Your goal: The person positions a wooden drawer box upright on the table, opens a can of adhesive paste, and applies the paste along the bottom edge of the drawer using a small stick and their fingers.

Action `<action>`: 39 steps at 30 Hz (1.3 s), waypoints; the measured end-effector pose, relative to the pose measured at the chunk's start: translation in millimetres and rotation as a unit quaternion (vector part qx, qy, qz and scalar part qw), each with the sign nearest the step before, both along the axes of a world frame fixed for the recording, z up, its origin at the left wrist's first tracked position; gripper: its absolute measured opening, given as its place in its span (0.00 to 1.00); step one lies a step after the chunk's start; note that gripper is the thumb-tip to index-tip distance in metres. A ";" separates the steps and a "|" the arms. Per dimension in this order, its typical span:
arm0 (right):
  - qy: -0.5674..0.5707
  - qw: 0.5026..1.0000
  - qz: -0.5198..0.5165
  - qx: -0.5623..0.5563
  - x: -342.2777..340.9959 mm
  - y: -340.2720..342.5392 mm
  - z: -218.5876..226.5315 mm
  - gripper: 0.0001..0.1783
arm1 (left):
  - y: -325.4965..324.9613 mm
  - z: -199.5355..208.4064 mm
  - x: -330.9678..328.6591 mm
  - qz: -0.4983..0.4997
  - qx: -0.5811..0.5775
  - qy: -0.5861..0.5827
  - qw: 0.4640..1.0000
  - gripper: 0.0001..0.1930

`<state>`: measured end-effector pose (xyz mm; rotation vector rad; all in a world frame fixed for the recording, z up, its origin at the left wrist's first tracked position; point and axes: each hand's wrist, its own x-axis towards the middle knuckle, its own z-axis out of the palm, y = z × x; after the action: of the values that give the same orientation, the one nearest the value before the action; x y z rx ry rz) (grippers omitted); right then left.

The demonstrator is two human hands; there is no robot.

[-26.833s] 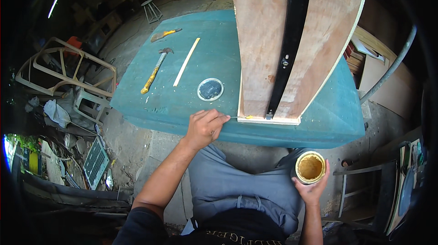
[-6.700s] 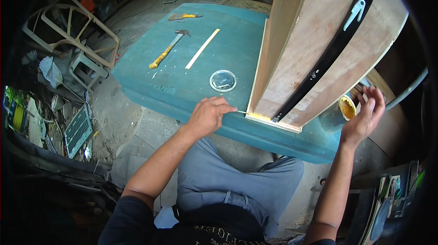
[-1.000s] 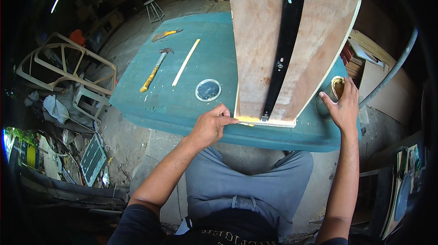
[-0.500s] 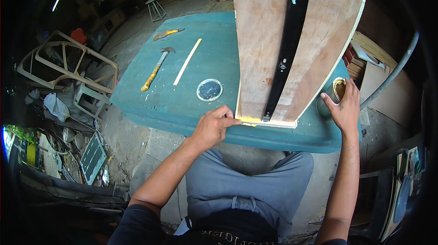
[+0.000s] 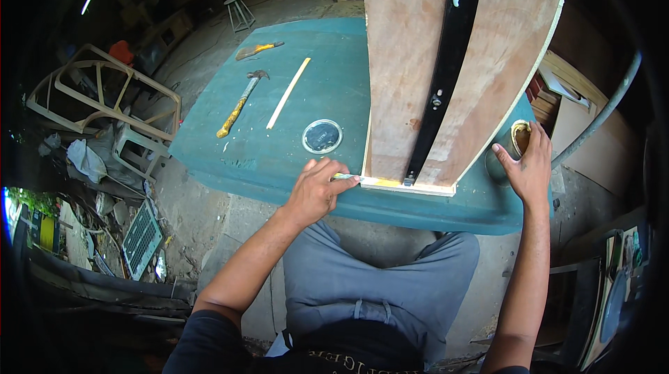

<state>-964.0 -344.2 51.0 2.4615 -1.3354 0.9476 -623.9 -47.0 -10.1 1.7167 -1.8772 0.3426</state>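
My left hand (image 5: 318, 189) is closed in a pinch on a thin, pale flat stick (image 5: 346, 177). The stick's tip meets the near left corner of a wooden drawer-like piece (image 5: 397, 60), where yellow glue (image 5: 383, 182) lies along the pale near edge. A black metal drawer slide (image 5: 444, 74) runs lengthwise down the plywood face. At the right, my right hand (image 5: 527, 165) wraps its thumb and fingers about the rim of a can (image 5: 496, 165) with brownish-yellow stuff inside. Part of the can is hidden by that hand.
On the blue-green table (image 5: 279, 172) lie a round lid (image 5: 322, 137), a claw hammer (image 5: 240, 105), a thin wood strip (image 5: 289, 94) and a yellow-handled brush (image 5: 259, 50). Bare wooden chair frames (image 5: 104, 88) stand at the left. A grey hose (image 5: 603, 112) curves at the right.
My left hand has shifted slightly left, and more of the stick now shows. The wooden piece appears a little farther right. My right hand stays on the can.
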 end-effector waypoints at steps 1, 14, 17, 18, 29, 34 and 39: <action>-0.001 1.000 0.000 0.003 0.1 0.1 0.3 0.56 | 0.2 0.8 -0.8 0.003 0.007 -0.007 1.000 0.21; -0.004 1.000 0.007 0.004 -2.4 -0.5 -0.3 0.56 | 11.1 -3.2 2.8 0.007 0.009 0.149 0.989 0.23; -0.007 1.000 0.005 0.004 -2.8 -1.0 -1.0 0.56 | -0.8 -1.2 -5.0 -0.017 -0.019 0.123 0.992 0.25; -0.007 1.000 0.005 0.003 -2.5 -0.6 -1.1 0.56 | -4.4 -2.7 -5.4 -0.015 -0.015 0.107 0.994 0.24; -0.006 1.000 0.009 -0.003 -3.6 -0.9 -1.9 0.56 | -6.1 -1.9 -3.9 -0.033 0.039 0.198 0.979 0.24; -0.008 1.000 0.009 0.007 -0.2 0.6 0.8 0.56 | -12.9 -5.0 -5.3 -0.023 -0.006 0.150 0.988 0.23; -0.003 1.000 0.006 0.007 -2.0 2.6 2.1 0.55 | -11.0 -9.0 2.4 -0.035 0.023 0.165 0.985 0.23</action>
<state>-965.9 -341.6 53.1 2.4825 -1.3341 0.9513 -621.4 -57.9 -19.2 1.6191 -1.7074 -0.0146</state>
